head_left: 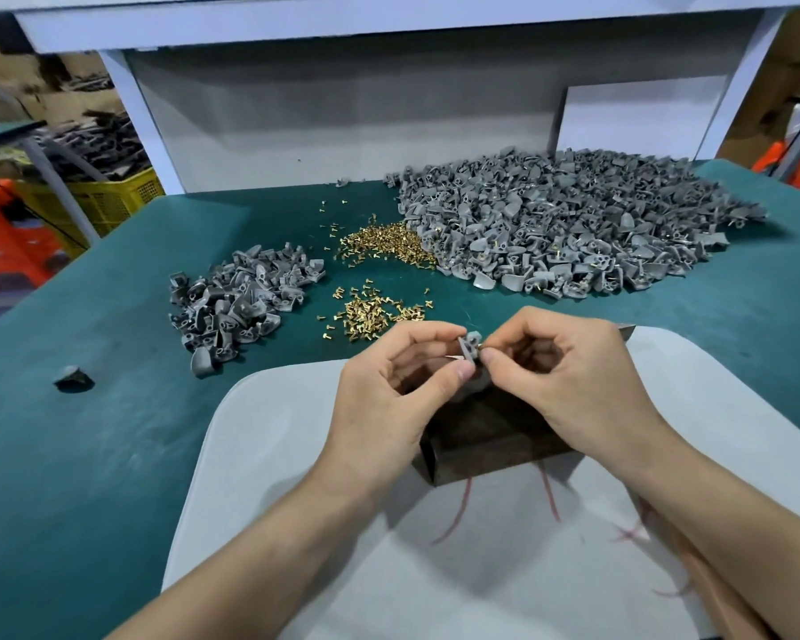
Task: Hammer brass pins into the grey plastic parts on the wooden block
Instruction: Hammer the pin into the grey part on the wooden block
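Note:
My left hand (400, 385) pinches a small grey plastic part (469, 345) between thumb and forefinger, just above the dark wooden block (490, 436). From the right, my right hand (569, 371) pinches a brass pin (480, 348) against the part's side. Both hands hover over the block, which lies on a pale grey board (296, 455). Loose brass pins (370, 311) lie in a small heap just beyond my hands, with a second heap of brass pins (384, 242) further back. No hammer is in view.
A small pile of grey parts (236, 302) lies at the left on the green table (89, 408). A large pile of grey parts with pins (569, 224) fills the back right. One dark stray part (72, 378) lies at the far left. A white shelf frame (389, 108) stands behind.

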A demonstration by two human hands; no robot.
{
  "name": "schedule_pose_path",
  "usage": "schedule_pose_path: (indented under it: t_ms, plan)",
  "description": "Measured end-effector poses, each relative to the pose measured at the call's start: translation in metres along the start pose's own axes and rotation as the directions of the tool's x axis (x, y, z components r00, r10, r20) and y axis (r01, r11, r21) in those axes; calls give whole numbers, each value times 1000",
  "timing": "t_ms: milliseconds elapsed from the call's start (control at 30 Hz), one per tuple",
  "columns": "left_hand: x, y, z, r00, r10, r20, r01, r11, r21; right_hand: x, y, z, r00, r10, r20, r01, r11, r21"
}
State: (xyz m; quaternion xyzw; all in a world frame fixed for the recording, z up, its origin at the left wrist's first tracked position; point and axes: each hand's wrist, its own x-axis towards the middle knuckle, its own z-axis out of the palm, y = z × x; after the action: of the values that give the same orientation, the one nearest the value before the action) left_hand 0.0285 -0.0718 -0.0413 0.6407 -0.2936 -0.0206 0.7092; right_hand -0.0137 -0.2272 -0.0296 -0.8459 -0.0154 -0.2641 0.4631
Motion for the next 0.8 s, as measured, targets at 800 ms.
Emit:
schedule_pose_path:
  t_ms: [800]
  plan:
    - [1, -3, 0, 1000, -29, 2, 29, 999, -39, 1, 3, -1, 1000, 14, 18, -14, 1000, 27]
